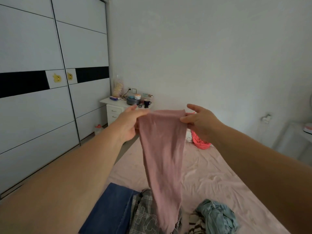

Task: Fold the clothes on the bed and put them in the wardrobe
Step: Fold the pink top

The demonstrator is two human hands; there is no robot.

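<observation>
Pink garment [162, 149] — a soft, thin, dusty-rose knit — hangs stretched between both hands above the bed [211, 174], its top edge held level and its body tapering down to a narrow tail that brushes the clothes pile at 6 o'clock. At 9 o'clock of that edge the left hand [130, 124] grips one corner, fingers curled round the cloth with the thumb on top, the bare forearm reaching in from the lower left. At 3 o'clock the right hand [199, 120] pinches the other corner between thumb and a lower finger, the index finger lifted straight and free; its forearm comes in from the lower right. The two hands are apart, one at each end of the garment's edge. Below, on the wrinkled pale-pink sheet, lie flat blue jeans [111, 210] at 7 o'clock, a crumpled grey plaid garment [143, 215] just beside them, and a bunched light-blue denim piece [217, 215] at 5 o'clock. A coral-red garment [200, 142] lies farther up the bed, beyond the right wrist. At 10 o'clock stands the wardrobe [33, 107] — smooth white sliding panels with a black band and gold handles, closed.
</observation>
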